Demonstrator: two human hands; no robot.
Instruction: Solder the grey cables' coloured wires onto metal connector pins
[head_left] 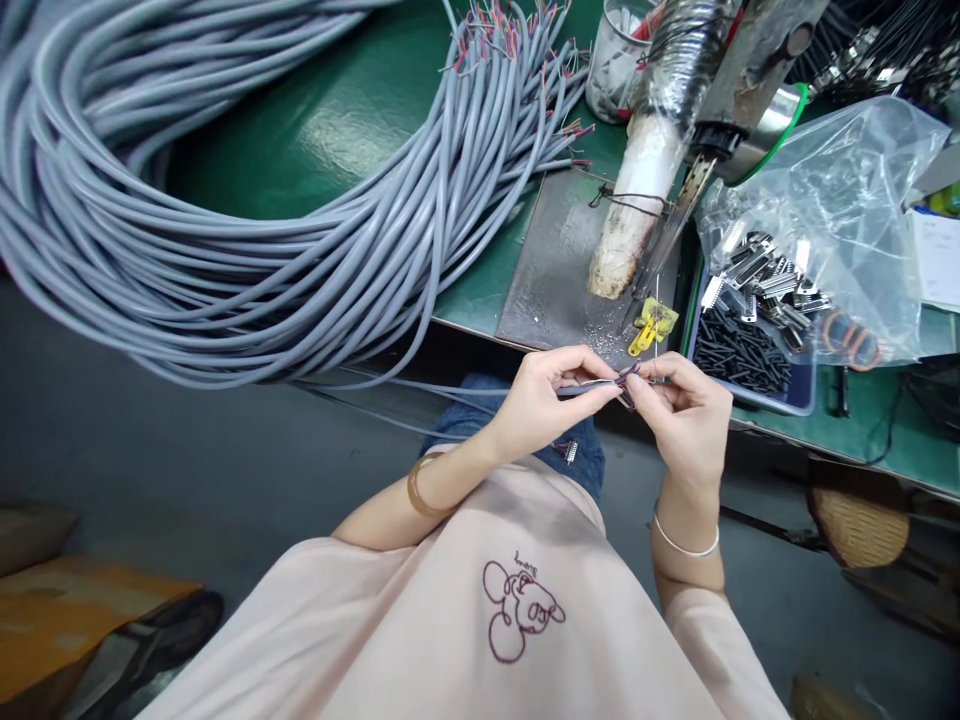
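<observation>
My left hand (544, 400) pinches the end of a grey cable (450, 390) that runs off to the left toward the big bundle. My right hand (686, 415) is closed on the thin coloured wires (626, 375) sticking out of that cable's end, fingertips meeting the left hand's. Both hands hover over my lap, just in front of the bench edge. A small connector (571, 452) hangs below the left hand.
A large bundle of grey cables (225, 220) fills the green bench (337, 130) at left. A dark metal plate (559, 270) carries a wrapped tool (637, 200) and a yellow clip (651, 325). A blue tray (802, 395) with black parts and a plastic bag of metal pieces (825, 220) sit at right.
</observation>
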